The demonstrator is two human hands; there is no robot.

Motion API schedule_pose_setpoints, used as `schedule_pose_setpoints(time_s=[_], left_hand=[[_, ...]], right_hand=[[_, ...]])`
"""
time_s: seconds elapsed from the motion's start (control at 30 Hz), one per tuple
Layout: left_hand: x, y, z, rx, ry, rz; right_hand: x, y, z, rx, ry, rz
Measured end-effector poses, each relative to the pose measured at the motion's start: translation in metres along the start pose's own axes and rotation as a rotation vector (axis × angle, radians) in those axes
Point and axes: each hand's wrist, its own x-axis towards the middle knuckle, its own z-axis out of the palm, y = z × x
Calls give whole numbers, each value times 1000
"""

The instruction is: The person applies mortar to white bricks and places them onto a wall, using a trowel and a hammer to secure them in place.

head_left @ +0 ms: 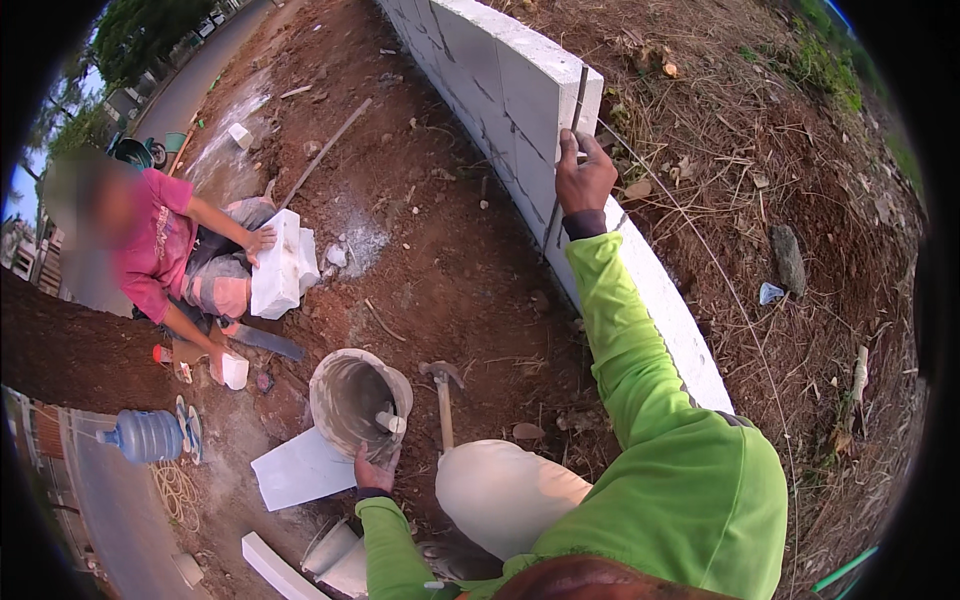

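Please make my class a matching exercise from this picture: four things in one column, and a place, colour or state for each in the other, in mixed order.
Column one
1. Bucket
2. Hammer
3. Water jug
4. Right hand

Column two
A. Blue, beside a pair of sandals
B. Holding a thin dark bar at the end of the white block wall
C. On the ground by the pale trouser knee
D. With the left hand at its near edge

Right pairs: 1-D, 2-C, 3-A, 4-B
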Motion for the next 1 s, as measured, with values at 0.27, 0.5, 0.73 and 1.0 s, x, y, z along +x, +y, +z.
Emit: schedule_pose_setpoints(time_s=[0.27,0.5,0.73,1.0], left_hand=[[0,-7,1,-15,2,15],[16,-6,4,-29,69,29],[-24,2,38,551,599,443],[-105,-42,162,961,-145,1332]], right_hand=[[17,1,-9,-120,-63,-134],[50,-60,-54,73,16,-316],[11,-60,-72,47,74,-285],[36,-57,-86,-18,-20,-136]])
